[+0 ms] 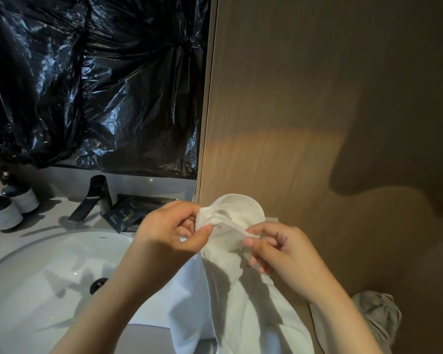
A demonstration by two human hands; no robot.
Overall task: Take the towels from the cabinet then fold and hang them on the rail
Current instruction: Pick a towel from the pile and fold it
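White terry towel [243, 310]: hangs over the right edge of the desk [49, 223], beside the wooden panel [317, 98], top hem bunched. Left hand [173, 227] and right hand [281, 254] each pinch that hem. Risk: shallow pinches slip; tail, seemingly over the basin [36, 277], could dip in and wet.

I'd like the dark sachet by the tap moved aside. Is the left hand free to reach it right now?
Probably not yet: the left hand pinches the white towel, as does the right hand. The sachet lies just beyond it with nothing between, so letting go should suffice.
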